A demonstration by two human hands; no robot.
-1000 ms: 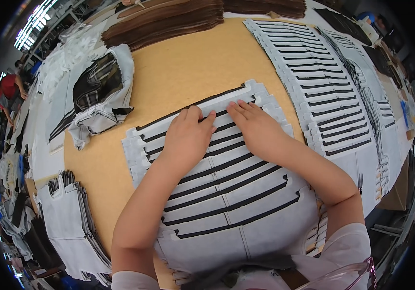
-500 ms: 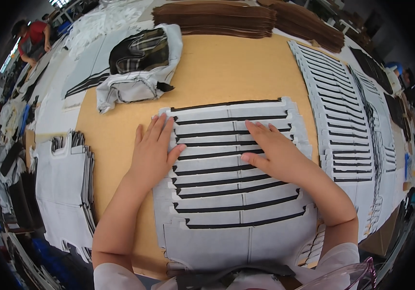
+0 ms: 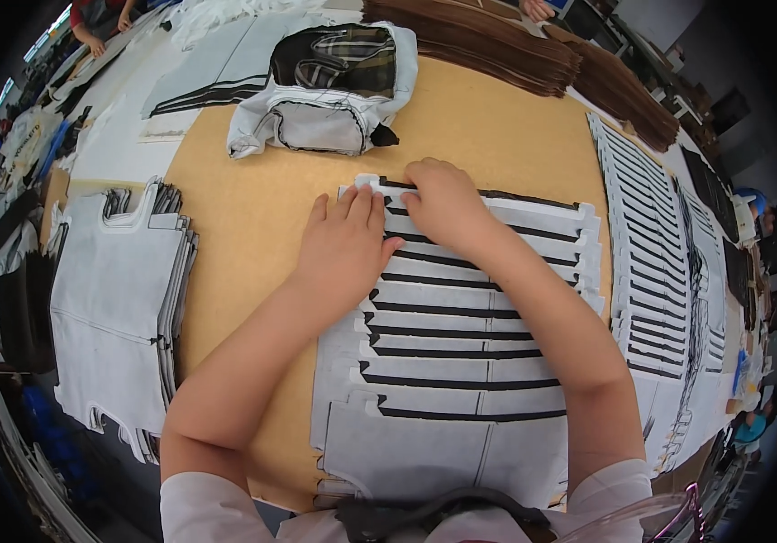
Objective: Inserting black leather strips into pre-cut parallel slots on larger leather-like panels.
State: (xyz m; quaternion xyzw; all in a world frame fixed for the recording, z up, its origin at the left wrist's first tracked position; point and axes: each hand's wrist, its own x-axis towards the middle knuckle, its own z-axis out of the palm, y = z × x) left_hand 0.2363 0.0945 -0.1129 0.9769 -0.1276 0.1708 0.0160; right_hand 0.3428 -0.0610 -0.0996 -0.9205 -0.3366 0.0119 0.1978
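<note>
"Where do the panels sit?"

"The overlapped pale-grey fabric panels [image 3: 443, 366], with black strips showing across them, lie on the tan tabletop [image 3: 252, 181] straight in front of the person."

"And the hands?"

"The left hand [image 3: 343, 244] lies palm down over their far left corner, fingers slightly spread, thumb apart. The right hand [image 3: 447, 204] curls over the far edge, just right of it. Its fingertips are hidden, so I can't tell whether they pinch anything."

"What worries you?"

"Skewed layers. The far right ends are unheld, so a tug at the far edge could swing the farthest strip crooked. Too light a left palm would let that corner slip as well."

"Anything else?"

"The right forearm [image 3: 551, 326] crosses above the right half; if it dips, rubbing could shift several layers together. The second overlapped row [image 3: 651, 262] is just beside, on the right, so a sideways slide could catch its notched edge. And a swing of the left elbow might nudge the uneven stack of cut panels [image 3: 108, 290] at left."
</note>
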